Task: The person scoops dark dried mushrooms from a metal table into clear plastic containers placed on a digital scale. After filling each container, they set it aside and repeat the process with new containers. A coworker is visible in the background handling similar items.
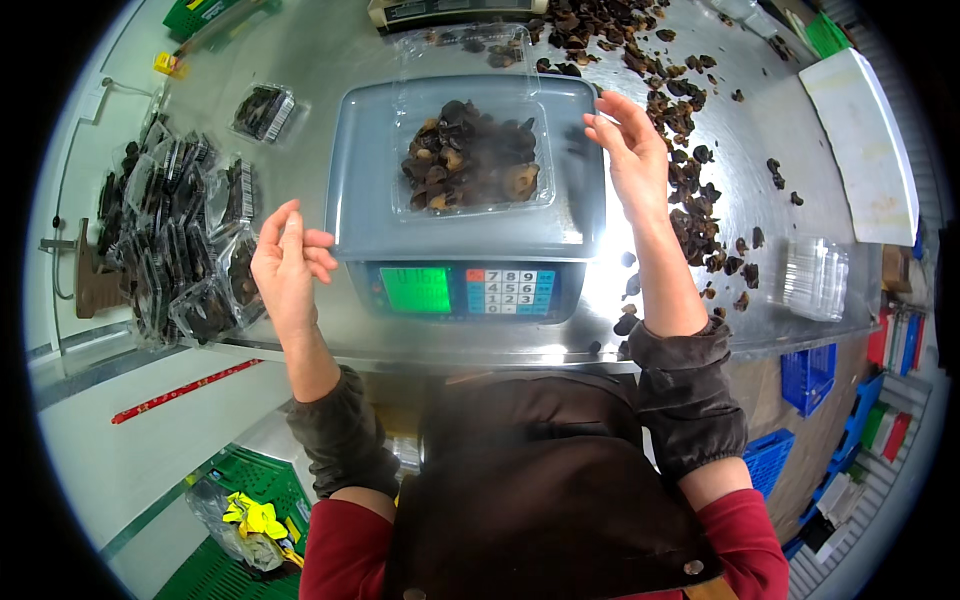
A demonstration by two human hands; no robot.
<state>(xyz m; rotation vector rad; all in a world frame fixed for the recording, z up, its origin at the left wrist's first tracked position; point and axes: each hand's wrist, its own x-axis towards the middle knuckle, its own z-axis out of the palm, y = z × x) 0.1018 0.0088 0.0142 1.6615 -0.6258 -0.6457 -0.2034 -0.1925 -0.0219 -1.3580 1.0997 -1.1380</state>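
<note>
A clear plastic clamshell box lies with its lid raised on the grey tray of a digital scale. Dark brown wood ear mushrooms fill its base. The scale's green display is lit. At the tray's left edge, my left hand is raised with its fingers loosely apart, holding nothing. My right hand hovers by the tray's right edge, fingers slightly curled and empty. Loose wood ear mushrooms are spread over the steel table beyond and beside my right hand.
Filled, closed clamshell boxes are heaped at the left, with one closed box apart. Nested empty plastic boxes stand at the right, near a white foam board. Another device sits at the back. The steel table's front edge is before me.
</note>
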